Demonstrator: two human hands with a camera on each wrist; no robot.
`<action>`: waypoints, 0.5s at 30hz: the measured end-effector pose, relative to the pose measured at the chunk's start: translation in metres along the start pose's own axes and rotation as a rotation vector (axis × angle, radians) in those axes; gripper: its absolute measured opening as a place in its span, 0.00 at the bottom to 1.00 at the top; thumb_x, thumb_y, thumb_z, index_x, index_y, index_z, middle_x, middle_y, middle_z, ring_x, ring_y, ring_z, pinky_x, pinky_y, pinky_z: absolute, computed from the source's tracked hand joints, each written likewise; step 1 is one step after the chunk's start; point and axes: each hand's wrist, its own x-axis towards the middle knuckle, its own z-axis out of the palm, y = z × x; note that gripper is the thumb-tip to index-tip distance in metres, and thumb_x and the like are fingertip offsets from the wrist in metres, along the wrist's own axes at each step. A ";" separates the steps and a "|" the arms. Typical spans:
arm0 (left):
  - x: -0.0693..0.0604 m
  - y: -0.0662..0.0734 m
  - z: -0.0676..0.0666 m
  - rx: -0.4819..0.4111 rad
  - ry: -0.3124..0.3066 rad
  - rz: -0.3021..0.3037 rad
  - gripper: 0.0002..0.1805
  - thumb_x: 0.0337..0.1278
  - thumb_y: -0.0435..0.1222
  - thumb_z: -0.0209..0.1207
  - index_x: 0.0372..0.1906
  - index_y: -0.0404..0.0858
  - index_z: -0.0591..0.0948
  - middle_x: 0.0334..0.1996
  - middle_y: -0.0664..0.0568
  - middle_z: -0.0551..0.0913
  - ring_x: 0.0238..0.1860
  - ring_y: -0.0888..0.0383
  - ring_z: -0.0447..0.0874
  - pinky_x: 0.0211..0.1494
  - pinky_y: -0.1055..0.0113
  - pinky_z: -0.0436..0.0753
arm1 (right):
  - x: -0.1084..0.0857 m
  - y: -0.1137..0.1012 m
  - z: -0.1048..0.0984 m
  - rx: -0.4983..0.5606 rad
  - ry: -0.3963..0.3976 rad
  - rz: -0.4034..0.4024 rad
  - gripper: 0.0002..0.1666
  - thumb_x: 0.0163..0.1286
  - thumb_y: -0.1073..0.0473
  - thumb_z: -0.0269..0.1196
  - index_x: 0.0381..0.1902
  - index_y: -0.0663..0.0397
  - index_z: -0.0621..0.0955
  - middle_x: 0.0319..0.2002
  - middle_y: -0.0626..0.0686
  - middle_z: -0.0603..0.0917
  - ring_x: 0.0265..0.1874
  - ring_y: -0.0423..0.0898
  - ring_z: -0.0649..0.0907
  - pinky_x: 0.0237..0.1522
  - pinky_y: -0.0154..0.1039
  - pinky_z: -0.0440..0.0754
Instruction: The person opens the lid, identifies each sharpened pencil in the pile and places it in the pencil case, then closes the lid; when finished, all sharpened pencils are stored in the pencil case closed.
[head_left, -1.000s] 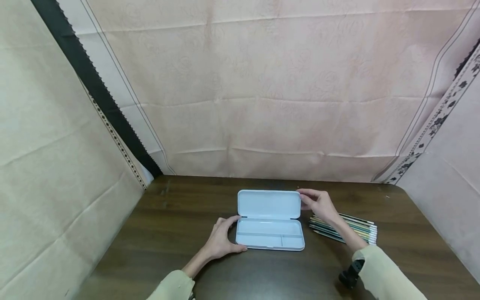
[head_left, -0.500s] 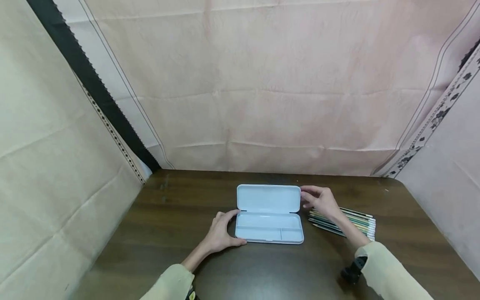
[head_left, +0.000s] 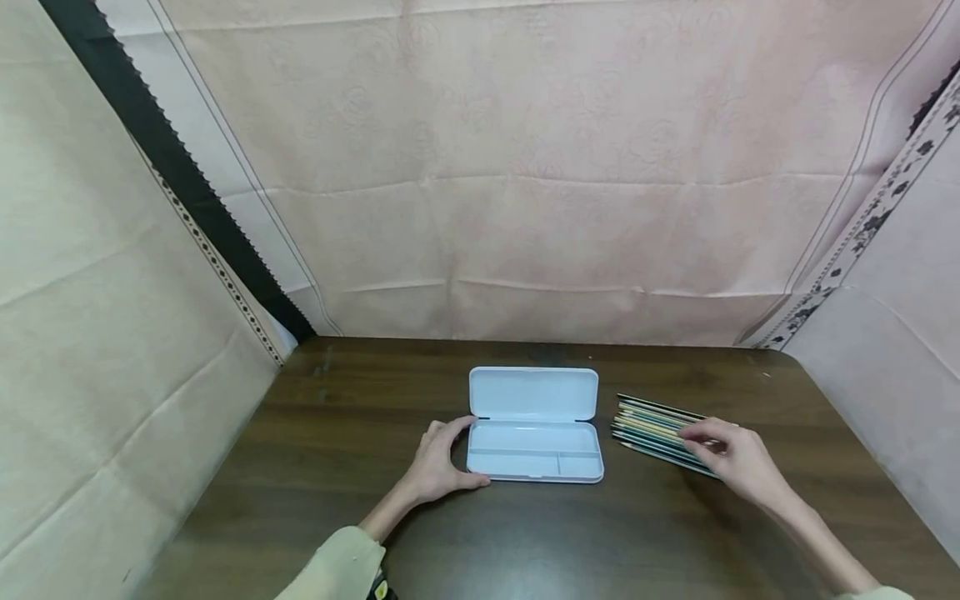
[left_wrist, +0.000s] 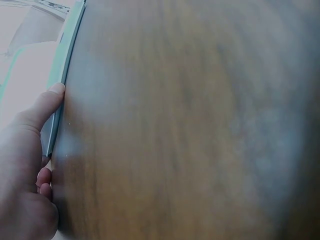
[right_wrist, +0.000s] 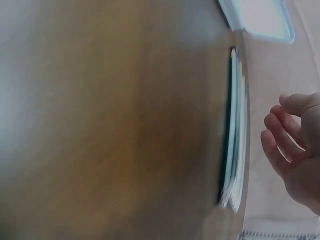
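Note:
A light blue pencil case (head_left: 517,462) lies on the table with its lid (head_left: 533,393) raised at the back. Its tray has dividers and nothing in it. My left hand (head_left: 437,465) holds the case's left end, fingers near the hinge and thumb at the front edge; the left wrist view shows the thumb (left_wrist: 50,100) against the case's side. To the right of the case lies a row of pencils (head_left: 648,427), green, yellowish and dark. Over their right ends hovers my right hand (head_left: 738,458), fingers loosely bent. In the right wrist view, that hand is apart from the pencils (right_wrist: 232,135).
The dark brown wooden table (head_left: 555,533) reaches back to a pale cloth hanging (head_left: 525,167). More cloth with a black band (head_left: 172,158) hangs on the left, and a patterned border (head_left: 873,225) runs down the right.
My right hand has left the upper right corner of the lid and moved right and toward me, over the pencils. The left hand keeps its place on the case.

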 end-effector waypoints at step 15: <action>0.000 -0.001 0.000 0.007 -0.011 -0.003 0.51 0.38 0.54 0.79 0.70 0.43 0.71 0.56 0.49 0.74 0.51 0.52 0.66 0.50 0.52 0.69 | -0.051 0.018 -0.008 -0.181 0.086 -0.070 0.26 0.37 0.79 0.77 0.33 0.50 0.87 0.35 0.46 0.81 0.31 0.37 0.78 0.30 0.26 0.72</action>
